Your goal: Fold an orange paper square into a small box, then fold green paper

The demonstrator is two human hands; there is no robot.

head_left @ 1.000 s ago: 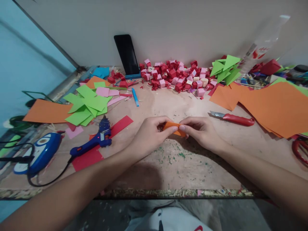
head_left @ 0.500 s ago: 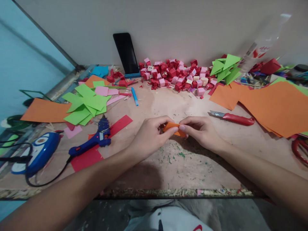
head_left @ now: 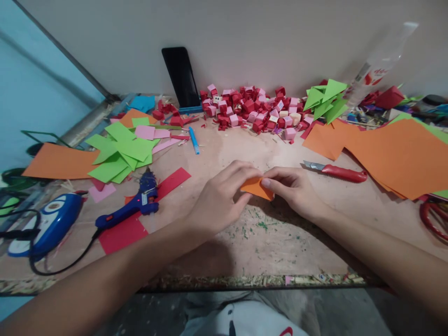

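A small piece of orange paper (head_left: 258,188) is held just above the middle of the wooden table, one face turned toward me. My right hand (head_left: 292,187) pinches its right end between thumb and fingers. At the left end, my left hand (head_left: 224,193) has its fingers curled over the top and behind the paper, with the thumb near the lower left corner. Those left fingertips are partly hidden. Right of my hands lies a utility knife (head_left: 345,173) with a red handle and bare blade. A blue glue gun (head_left: 131,205) rests to the left.
Folded red and pink paper cubes (head_left: 248,109) are heaped along the wall, beside a leaning phone (head_left: 181,77). Green paper pieces (head_left: 121,154) lie at left, orange sheets (head_left: 399,154) at right. A clear bottle (head_left: 378,70) and red-handled scissors (head_left: 432,217) are further right.
My left thumb has moved off the front of the orange paper to its lower left, so more of the paper shows. The right hand keeps its pinch. The view has shifted slightly.
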